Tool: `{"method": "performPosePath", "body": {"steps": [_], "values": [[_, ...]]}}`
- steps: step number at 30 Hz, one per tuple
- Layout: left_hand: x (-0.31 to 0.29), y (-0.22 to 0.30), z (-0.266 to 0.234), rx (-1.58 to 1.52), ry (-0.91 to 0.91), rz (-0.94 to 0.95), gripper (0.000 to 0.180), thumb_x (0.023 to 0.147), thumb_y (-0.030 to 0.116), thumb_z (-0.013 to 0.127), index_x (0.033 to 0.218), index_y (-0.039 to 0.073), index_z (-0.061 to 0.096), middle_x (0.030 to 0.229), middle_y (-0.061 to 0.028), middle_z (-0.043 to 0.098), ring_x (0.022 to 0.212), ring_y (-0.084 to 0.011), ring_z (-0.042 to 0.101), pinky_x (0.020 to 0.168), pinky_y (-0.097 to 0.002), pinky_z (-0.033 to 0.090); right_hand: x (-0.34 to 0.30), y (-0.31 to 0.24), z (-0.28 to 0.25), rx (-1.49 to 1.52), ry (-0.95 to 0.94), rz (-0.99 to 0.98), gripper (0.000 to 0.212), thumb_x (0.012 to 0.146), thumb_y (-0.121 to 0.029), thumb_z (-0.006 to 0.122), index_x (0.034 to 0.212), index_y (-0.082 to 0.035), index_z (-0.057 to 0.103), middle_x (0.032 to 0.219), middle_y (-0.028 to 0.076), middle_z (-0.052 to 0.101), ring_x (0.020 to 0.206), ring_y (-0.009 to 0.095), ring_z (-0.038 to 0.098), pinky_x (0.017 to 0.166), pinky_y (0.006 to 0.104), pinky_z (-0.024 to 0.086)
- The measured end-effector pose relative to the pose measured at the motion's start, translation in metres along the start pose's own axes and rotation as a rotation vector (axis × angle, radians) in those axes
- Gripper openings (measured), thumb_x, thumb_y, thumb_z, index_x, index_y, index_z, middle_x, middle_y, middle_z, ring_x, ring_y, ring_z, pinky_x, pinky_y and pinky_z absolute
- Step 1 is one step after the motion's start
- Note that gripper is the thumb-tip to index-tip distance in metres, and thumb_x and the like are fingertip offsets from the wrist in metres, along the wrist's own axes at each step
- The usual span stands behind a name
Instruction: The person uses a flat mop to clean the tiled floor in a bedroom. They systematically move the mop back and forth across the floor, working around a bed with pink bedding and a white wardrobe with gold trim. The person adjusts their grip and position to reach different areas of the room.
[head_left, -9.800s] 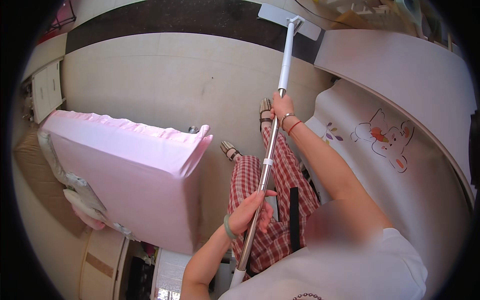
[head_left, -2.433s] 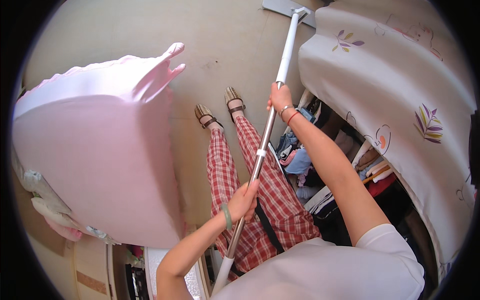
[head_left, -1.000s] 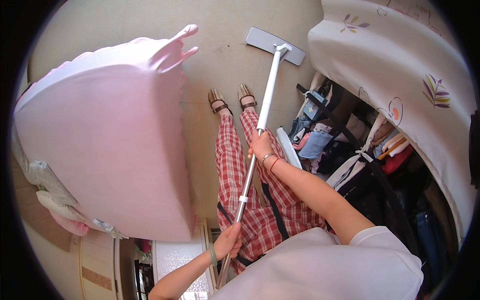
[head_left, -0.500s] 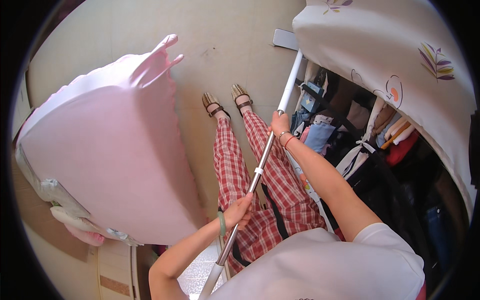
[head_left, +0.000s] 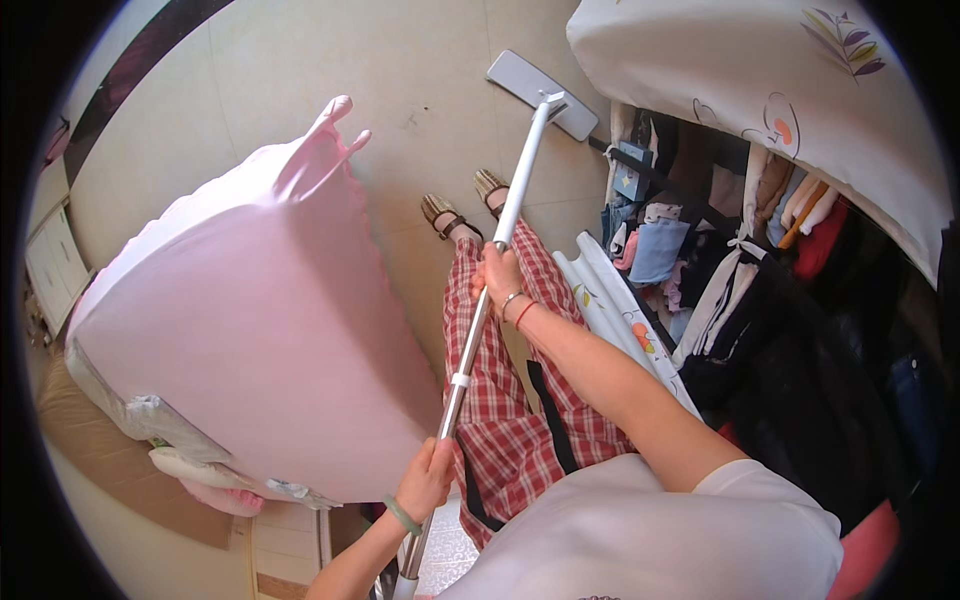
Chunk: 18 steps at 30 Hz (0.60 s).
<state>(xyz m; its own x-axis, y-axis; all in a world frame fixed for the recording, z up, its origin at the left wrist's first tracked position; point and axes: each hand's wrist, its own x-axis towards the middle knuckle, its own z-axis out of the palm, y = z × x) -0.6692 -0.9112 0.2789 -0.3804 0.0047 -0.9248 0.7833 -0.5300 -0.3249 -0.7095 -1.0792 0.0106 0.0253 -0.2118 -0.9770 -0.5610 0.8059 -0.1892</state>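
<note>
The mop (head_left: pixel 471 345) was held aslant in front of the body, its pole angled up and away to the floor (head_left: pixel 420 150) ahead of the feet. Its head (head_left: pixel 522 84), a pale grey rectangle, was rested on the floor near the corner of the white cover (head_left: pixel 690 60). The pole was gripped by both hands: the right hand (head_left: pixel 500 272) was wrapped around it just below the upper white section, and the left hand (head_left: pixel 426 478) was closed around the metal farther down, below the white ring (head_left: pixel 461 380). A silver bangle (head_left: pixel 511 299) and a red cord (head_left: pixel 525 314) were worn on the right wrist, a green bangle (head_left: pixel 402 515) on the left.

Red checked trousers (head_left: pixel 515 425) were partly crossed by the pole, and the shoes (head_left: pixel 441 215) were planted on the floor. On the right, clothes (head_left: pixel 658 250) were stacked and hung beneath the lower edge of the cover, which was printed with leaves and line drawings. On the left, a pink sheet (head_left: pixel 270 330) was stretched over the bed and bunched at its far right corner. The floor's far left edge was marked by a dark strip (head_left: pixel 140 85), with a white cabinet (head_left: pixel 55 260) set nearby.
</note>
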Motion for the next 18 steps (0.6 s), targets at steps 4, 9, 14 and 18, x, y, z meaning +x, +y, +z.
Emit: {"method": "performPosePath", "body": {"steps": [4,9,14,18], "values": [[-0.040,-0.028,-0.019,0.009,0.122,-0.050,0.031,0.094,0.038,0.040,0.078,0.012,0.040,0.055,0.0044,0.035,0.040,-0.0045,0.029,0.034,-0.0210,0.023,-0.040,0.032,0.036,0.118,-0.085,0.099,0.026,0.090,-0.027,0.041,0.077,-0.006,0.035,0.048,0.003,0.038,0.033,0.014,0.043,0.027,0.0313,0.039],[-0.065,-0.047,-0.024,-0.023,0.136,-0.078,0.028,0.095,0.035,0.039,0.078,0.012,0.038,0.054,0.0042,0.034,0.039,-0.0049,0.029,0.034,-0.0213,0.022,-0.069,0.050,0.051,0.117,-0.183,0.201,0.021,0.090,-0.029,0.043,0.088,-0.010,0.034,0.056,0.002,0.040,0.039,0.012,0.042,0.032,0.0289,0.039],[-0.051,-0.066,0.000,-0.087,0.037,-0.074,0.023,0.096,0.033,0.038,0.083,0.013,0.037,0.053,0.0038,0.032,0.037,-0.0056,0.028,0.032,-0.0220,0.022,-0.076,0.045,0.024,-0.036,-0.125,0.105,0.024,0.091,-0.029,0.044,0.082,-0.008,0.034,0.053,0.002,0.041,0.036,0.012,0.041,0.030,0.0289,0.039],[-0.012,-0.049,0.019,-0.138,-0.103,0.076,0.024,0.095,0.032,0.041,0.083,0.012,0.036,0.054,0.0017,0.037,0.036,-0.0067,0.032,0.032,-0.0215,0.025,-0.033,0.011,-0.014,0.098,-0.168,-0.008,0.022,0.090,-0.026,0.043,0.082,-0.007,0.038,0.048,0.003,0.041,0.033,0.014,0.044,0.029,0.0303,0.039]]}}
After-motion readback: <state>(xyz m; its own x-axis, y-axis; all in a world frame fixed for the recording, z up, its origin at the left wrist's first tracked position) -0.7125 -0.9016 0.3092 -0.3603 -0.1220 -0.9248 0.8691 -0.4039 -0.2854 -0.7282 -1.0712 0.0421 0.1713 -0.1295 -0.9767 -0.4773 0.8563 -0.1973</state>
